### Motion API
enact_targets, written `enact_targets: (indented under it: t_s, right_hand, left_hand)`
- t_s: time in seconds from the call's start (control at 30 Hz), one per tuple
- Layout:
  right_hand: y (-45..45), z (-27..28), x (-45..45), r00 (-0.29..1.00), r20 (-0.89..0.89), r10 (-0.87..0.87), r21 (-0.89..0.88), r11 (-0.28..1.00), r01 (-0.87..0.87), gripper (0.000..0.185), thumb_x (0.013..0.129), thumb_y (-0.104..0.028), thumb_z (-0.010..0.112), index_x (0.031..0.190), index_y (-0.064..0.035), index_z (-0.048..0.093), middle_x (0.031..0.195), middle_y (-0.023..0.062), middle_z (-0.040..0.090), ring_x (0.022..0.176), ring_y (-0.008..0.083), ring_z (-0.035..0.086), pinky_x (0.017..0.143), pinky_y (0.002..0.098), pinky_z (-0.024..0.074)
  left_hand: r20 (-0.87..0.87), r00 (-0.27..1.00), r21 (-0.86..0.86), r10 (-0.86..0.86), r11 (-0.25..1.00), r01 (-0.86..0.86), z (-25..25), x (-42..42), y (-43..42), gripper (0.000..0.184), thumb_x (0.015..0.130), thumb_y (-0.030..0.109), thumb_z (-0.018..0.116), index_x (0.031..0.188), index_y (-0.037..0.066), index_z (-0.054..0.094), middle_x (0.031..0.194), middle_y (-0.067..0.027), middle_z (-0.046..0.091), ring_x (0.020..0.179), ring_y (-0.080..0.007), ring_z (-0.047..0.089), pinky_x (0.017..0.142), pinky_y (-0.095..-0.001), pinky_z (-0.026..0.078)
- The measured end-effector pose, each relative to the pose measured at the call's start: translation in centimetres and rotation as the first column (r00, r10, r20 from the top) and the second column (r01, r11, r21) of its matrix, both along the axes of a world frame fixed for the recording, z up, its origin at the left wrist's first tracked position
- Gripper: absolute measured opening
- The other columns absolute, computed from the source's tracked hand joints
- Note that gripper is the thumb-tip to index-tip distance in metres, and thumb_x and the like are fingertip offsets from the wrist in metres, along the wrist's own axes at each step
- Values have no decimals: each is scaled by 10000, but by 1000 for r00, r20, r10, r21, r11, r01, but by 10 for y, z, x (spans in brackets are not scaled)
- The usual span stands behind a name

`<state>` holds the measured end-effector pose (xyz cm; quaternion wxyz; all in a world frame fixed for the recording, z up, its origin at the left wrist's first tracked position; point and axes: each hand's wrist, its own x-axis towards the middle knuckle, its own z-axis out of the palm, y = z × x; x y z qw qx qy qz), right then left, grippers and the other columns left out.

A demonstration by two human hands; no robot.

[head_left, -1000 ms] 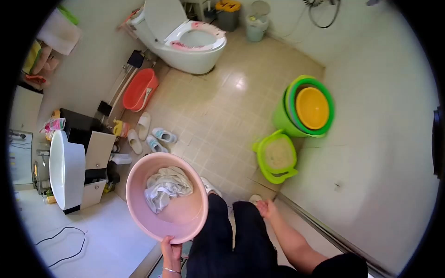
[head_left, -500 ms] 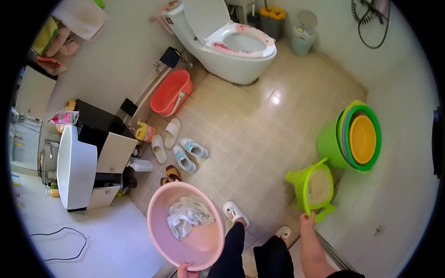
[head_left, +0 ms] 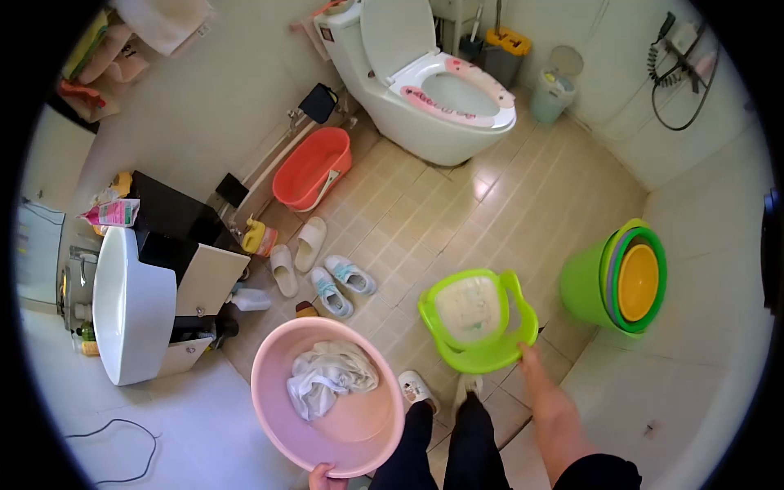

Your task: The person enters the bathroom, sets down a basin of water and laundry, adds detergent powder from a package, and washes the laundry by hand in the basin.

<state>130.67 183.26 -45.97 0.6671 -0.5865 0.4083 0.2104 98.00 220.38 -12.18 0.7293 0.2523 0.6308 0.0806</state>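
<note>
In my left hand (head_left: 327,475) is the near rim of a pink plastic basin (head_left: 269,384), tilted a little. Crumpled white cloth (head_left: 331,376) lies inside it, towards the far side. My right hand (head_left: 529,356) is closed on the edge of a small green plastic chair (head_left: 465,359) with a pale seat (head_left: 469,306). The chair is in front of my feet, to the right of the basin. Whether its legs touch the floor I cannot tell.
Stacked green buckets (head_left: 584,282) with a yellow basin (head_left: 637,282) stand by the right wall. Ahead are a toilet (head_left: 433,135) and a red tub (head_left: 286,175). White sneakers (head_left: 351,276) and slippers (head_left: 283,269) lie on the tiled floor (head_left: 408,212), left of centre. A washbasin (head_left: 135,306) is at left.
My right hand has swung the green chair leftwards, away from the buckets and nearer the basin, and it has turned. My right foot has stepped left. The pink basin stays in my left hand.
</note>
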Motion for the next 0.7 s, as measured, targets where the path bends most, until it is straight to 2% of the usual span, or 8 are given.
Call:
enact_targets:
  t_s: [0.07, 0.3, 0.4, 0.43, 0.53, 0.6, 0.67, 0.7]
  right_hand:
    - [8, -28, 36, 993, 85, 78, -48, 996, -74, 363, 789, 6, 543, 1143, -8, 469, 1041, 114, 562, 883, 237, 581, 754, 353, 496]
    - [36, -62, 147, 997, -57, 44, -336, 940, -61, 334, 796, -26, 547, 1125, 6, 493, 1050, 132, 561, 910, 252, 570, 806, 355, 465]
    - [19, -47, 162, 999, 39, 34, -636, 772, -2, 359, 795, -118, 582, 1118, 12, 492, 1064, 129, 555, 968, 253, 543, 862, 355, 428]
    - [13, -36, 155, 970, -20, 242, -635, 747, -200, 379, 790, -150, 592, 1121, 6, 495, 1070, 134, 554, 987, 254, 533, 877, 354, 412]
    - [11, -8, 131, 673, -271, 689, -557, 457, -693, 386, 801, -177, 577, 1143, -12, 502, 1080, 150, 555, 1025, 252, 519, 878, 341, 400]
    - [31, 29, 90, 527, -187, 829, -445, 407, -798, 341, 820, -174, 563, 1127, -32, 524, 992, 115, 584, 937, 229, 551, 836, 340, 426]
    - [27, 30, 35, 415, -140, 899, -94, 405, -910, 233, 829, -176, 558, 1027, -56, 578, 896, 62, 594, 848, 165, 548, 774, 306, 442]
    - [45, 71, 21, 202, -92, 975, 42, 207, -977, 183, 824, -195, 574, 944, -60, 605, 810, 46, 596, 780, 163, 554, 731, 301, 452]
  left_hand:
    - [-112, 989, -41, 97, 994, -103, -11, 3, 14, 580, 790, 79, 481, 1303, -55, 245, 1321, -202, 333, 1222, -306, 362, 1031, -468, 309]
    - [145, 970, -22, 195, 981, -194, -17, 56, 27, 599, 644, 10, 499, 1227, -11, 361, 1183, -144, 471, 1141, -310, 446, 995, -492, 345]
    - [157, 966, -42, 206, 979, -202, -13, 90, 34, 592, 650, 8, 495, 1226, -11, 361, 1180, -143, 470, 1143, -316, 440, 1000, -491, 340]
    - [193, 958, -47, 214, 977, -209, -13, 99, 38, 584, 655, 6, 490, 1224, -11, 360, 1177, -141, 469, 1151, -323, 431, 1007, -494, 333]
    - [228, 938, -62, 261, 965, -254, -6, 148, 49, 578, 654, 2, 496, 1216, -34, 366, 1173, -161, 474, 1118, -313, 466, 991, -470, 361]
    - [203, 934, -52, 294, 956, -289, -15, 148, 60, 558, 667, -3, 496, 1210, -39, 370, 1173, -168, 471, 1121, -312, 463, 991, -468, 364]
    - [237, 921, -80, 309, 951, -299, -26, 151, 77, 555, 669, -19, 528, 1201, -41, 373, 1159, -149, 479, 1086, -309, 482, 951, -480, 396]
    - [230, 912, -79, 340, 940, -331, -26, 157, 88, 555, 669, -19, 528, 1201, -41, 373, 1159, -149, 479, 1086, -309, 482, 951, -480, 396]
